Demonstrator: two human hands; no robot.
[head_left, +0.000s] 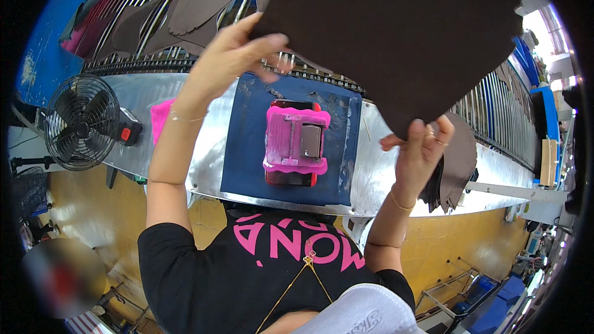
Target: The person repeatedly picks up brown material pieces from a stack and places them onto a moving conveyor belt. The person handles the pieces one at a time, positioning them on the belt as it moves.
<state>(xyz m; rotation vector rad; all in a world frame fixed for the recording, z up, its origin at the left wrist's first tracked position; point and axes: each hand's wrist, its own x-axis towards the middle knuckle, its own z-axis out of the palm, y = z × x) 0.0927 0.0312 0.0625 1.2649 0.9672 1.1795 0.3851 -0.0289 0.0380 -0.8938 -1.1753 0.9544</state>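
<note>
A rack of metal rods [507, 108] runs along the far edge of the metal desk [207, 164]. Above both hangs the broad brown sheet [402, 37], its right edge uneven, its lower corner pointing toward the desk. The blue mat [244, 142] reaches close to the desk's near edge, with metal surface showing on either side as room for moving. The fan [81, 125] stands at the left end; the brown stack [456, 161] lies right, close to the near edge. The left hand [244, 55] pinches the sheet's left edge; the right hand [427, 145] pinches its lower corner. The pink holder [279, 142] sits mid-mat, within the mat's borders.
</note>
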